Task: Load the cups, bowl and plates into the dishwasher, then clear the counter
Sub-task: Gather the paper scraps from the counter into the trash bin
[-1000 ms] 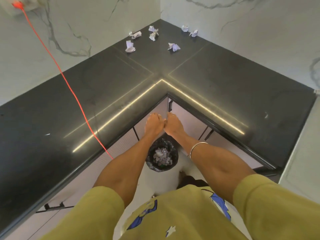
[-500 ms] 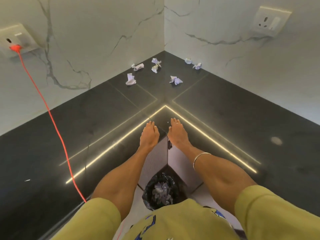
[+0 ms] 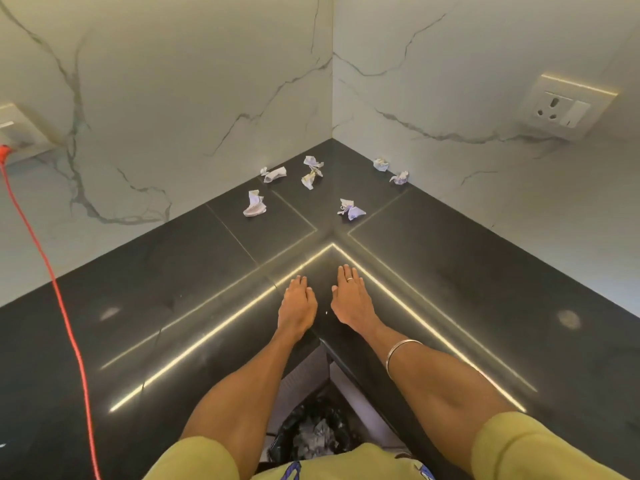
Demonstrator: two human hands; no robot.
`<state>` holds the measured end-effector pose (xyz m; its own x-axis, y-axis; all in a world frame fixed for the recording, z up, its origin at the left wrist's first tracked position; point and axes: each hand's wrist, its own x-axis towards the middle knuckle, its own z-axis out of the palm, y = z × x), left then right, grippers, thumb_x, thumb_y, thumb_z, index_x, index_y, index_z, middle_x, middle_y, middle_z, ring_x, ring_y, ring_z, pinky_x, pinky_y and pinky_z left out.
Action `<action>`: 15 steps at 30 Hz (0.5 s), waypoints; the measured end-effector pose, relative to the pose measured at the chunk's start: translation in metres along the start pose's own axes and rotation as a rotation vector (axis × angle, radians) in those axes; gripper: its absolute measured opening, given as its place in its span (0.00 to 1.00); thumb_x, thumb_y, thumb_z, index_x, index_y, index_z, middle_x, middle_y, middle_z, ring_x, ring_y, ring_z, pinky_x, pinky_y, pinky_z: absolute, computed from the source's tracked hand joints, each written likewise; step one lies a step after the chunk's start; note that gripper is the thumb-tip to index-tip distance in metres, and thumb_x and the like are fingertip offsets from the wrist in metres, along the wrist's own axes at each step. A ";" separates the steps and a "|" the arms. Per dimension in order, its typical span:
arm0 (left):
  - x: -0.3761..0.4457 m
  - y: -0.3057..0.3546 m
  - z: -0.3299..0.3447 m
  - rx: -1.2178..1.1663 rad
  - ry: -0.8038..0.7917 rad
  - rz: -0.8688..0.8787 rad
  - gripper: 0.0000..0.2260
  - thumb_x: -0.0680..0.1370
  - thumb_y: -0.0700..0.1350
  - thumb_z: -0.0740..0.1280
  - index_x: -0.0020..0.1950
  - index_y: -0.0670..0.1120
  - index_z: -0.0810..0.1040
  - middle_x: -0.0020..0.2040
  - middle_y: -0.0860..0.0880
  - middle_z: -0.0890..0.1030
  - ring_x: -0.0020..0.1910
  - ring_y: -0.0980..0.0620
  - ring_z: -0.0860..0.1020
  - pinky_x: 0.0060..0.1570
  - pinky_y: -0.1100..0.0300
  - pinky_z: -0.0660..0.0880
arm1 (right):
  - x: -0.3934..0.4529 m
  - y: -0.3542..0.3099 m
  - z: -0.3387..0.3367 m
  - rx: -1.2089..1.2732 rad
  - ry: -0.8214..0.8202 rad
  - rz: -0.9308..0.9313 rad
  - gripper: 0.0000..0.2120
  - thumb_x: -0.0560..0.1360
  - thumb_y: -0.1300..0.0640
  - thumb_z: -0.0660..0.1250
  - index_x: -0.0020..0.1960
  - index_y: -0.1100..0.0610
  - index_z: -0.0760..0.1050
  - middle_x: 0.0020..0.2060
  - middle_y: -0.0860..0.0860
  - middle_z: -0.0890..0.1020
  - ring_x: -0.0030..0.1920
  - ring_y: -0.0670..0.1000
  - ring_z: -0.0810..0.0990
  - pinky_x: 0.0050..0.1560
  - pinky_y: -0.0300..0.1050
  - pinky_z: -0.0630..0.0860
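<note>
While both hands (image 3: pixel 323 303) flat, paper scraps (image 3: pixel 311 181) beyond fingertips.

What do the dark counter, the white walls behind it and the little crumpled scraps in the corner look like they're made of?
The dark L-shaped counter looks like polished black stone or a stone-like slab: it mirrors strip lights and shows seams. The white veined walls look like marble or marble-look tile, with grey veins and a soft sheen. The small crumpled white-and-purple scraps look like thin paper, sharply creased and matte.
</note>
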<state>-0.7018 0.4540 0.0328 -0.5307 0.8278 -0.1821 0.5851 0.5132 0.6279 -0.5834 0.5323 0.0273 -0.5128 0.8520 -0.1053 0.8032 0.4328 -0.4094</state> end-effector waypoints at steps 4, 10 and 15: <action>0.030 0.005 -0.009 -0.011 0.007 0.028 0.20 0.83 0.46 0.52 0.73 0.42 0.68 0.75 0.45 0.68 0.74 0.47 0.65 0.71 0.52 0.62 | 0.027 0.006 -0.011 0.001 0.013 0.055 0.28 0.83 0.56 0.54 0.79 0.64 0.51 0.78 0.58 0.56 0.79 0.57 0.51 0.78 0.52 0.52; 0.066 0.010 -0.033 -0.050 0.059 0.072 0.17 0.83 0.44 0.53 0.68 0.40 0.73 0.70 0.43 0.73 0.69 0.43 0.70 0.67 0.52 0.65 | 0.074 0.003 -0.025 0.052 0.053 0.122 0.29 0.80 0.59 0.59 0.78 0.64 0.53 0.78 0.59 0.57 0.78 0.59 0.53 0.77 0.53 0.55; 0.114 0.014 -0.039 -0.205 0.117 -0.031 0.16 0.79 0.45 0.55 0.31 0.46 0.68 0.30 0.46 0.75 0.40 0.38 0.75 0.42 0.50 0.68 | 0.118 0.011 -0.041 0.045 0.075 0.164 0.31 0.76 0.64 0.60 0.77 0.65 0.55 0.77 0.61 0.59 0.77 0.62 0.57 0.76 0.53 0.58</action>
<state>-0.7779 0.5472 0.0500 -0.6210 0.7742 -0.1221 0.4370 0.4713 0.7661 -0.6233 0.6499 0.0476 -0.3503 0.9305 -0.1068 0.8591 0.2738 -0.4325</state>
